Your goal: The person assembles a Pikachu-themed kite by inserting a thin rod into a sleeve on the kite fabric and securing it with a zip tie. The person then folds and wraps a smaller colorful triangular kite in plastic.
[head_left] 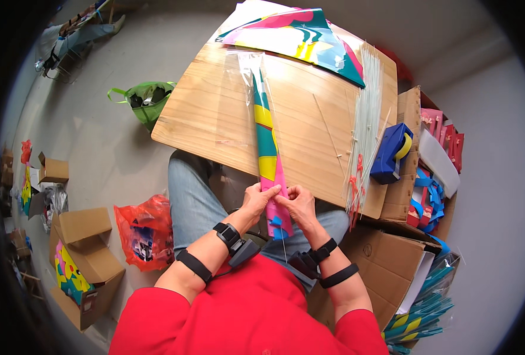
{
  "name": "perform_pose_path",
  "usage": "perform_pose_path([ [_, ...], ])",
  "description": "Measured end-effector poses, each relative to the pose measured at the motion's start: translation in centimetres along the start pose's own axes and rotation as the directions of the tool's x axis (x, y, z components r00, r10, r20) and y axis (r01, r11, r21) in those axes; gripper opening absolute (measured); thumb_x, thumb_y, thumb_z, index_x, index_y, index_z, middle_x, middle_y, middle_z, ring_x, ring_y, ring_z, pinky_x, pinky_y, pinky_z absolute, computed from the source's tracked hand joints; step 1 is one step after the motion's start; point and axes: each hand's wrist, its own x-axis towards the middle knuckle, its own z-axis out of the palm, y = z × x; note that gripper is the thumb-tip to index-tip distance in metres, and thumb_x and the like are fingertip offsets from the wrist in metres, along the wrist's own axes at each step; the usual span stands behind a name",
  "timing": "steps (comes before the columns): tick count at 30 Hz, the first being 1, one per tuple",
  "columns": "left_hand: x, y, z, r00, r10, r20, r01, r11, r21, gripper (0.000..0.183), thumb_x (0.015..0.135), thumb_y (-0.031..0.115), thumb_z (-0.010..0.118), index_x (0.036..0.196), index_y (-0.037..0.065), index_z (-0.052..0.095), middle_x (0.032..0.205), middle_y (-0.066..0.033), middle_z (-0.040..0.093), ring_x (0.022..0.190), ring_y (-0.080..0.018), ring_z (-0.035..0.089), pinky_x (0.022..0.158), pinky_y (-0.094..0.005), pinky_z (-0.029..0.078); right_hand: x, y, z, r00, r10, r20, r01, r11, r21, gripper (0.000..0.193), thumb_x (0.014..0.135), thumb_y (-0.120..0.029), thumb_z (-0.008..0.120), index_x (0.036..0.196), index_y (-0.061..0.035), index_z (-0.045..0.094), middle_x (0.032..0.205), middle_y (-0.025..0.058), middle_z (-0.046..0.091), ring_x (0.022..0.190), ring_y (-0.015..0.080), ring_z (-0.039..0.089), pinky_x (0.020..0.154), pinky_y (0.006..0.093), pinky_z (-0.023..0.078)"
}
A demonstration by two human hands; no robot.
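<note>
Blue tape dispenser [385, 157]; white rods [367, 112] between; rolled sheet [267, 148] in both hands [255, 200] [298, 205]

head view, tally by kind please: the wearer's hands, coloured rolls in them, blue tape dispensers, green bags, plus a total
Left hand and right hand: 2
Roll: 1
Tape dispenser: 1
Green bag: 1
Total: 5

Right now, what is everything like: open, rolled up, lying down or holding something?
Colourful roll, rolled up
Left hand, gripping the roll
Right hand, gripping the roll
Patterned sheets, unrolled
White sticks, lying loose
Tape dispenser, loaded
Green bag, open, filled
Red bag, open, filled
Lower-left cardboard box, open, filled
</note>
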Motion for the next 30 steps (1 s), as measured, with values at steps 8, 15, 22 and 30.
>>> perform_pose_path([
  [8,0.5,1.0,-0.8,0.998,-0.052,0.037,0.05,0.997,0.051,0.041,0.093,0.042,0.066,0.112,0.005,0.064,0.101,-0.0061,0.069,0.088,-0.0128,0.064,0.08,-0.031,0.052,0.1,-0.2,-1.4,0.947,0.178,0.267,-0.289,0.832,0.473,0.019,0.086,-0.016,0.076,0.097,-0.001,0.07,0.083,0.0025,0.069,0.07,0.0066,0.058,0.061,0.022,0.044],
  [15,2.8,6.1,-1.3,0.996,0.048,-0.073,-0.066,0.964,-0.258,0.059,0.092,0.057,0.06,0.124,0.008,0.055,0.114,-0.0088,0.066,0.1,-0.0169,0.064,0.088,-0.0324,0.051,-0.9,-0.8,-2.3,0.947,0.075,0.313,-0.224,0.852,0.473,0.016,0.088,-0.015,0.073,0.095,-0.0017,0.071,0.079,-0.0023,0.066,0.066,0.0042,0.053,0.058,0.0199,0.038],
  [22,3.2,2.4,-0.5,0.987,0.116,0.108,-0.085,0.964,-0.253,0.026,0.097,0.019,0.062,0.117,0.003,0.061,0.107,-0.007,0.069,0.091,-0.0152,0.067,0.082,-0.0308,0.056,-3.3,-3.0,-2.4,0.99,0.119,0.071,-0.138,0.896,0.421,0.023,0.082,-0.011,0.078,0.097,0.0044,0.071,0.079,0.0034,0.071,0.067,0.0074,0.062,0.06,0.0225,0.05],
  [30,-3.4,2.0,3.9,0.984,0.164,0.07,-0.149,0.971,-0.188,0.026,0.094,0.015,0.066,0.116,0.002,0.062,0.102,-0.0052,0.07,0.087,-0.0116,0.067,0.08,-0.0276,0.055,-7.2,-2.0,-4.2,0.978,0.06,-0.201,0.03,0.908,0.417,0.041,0.079,-0.01,0.082,0.102,0.0,0.048,0.078,0.0101,0.07,0.068,0.0093,0.064,0.06,0.023,0.051],
])
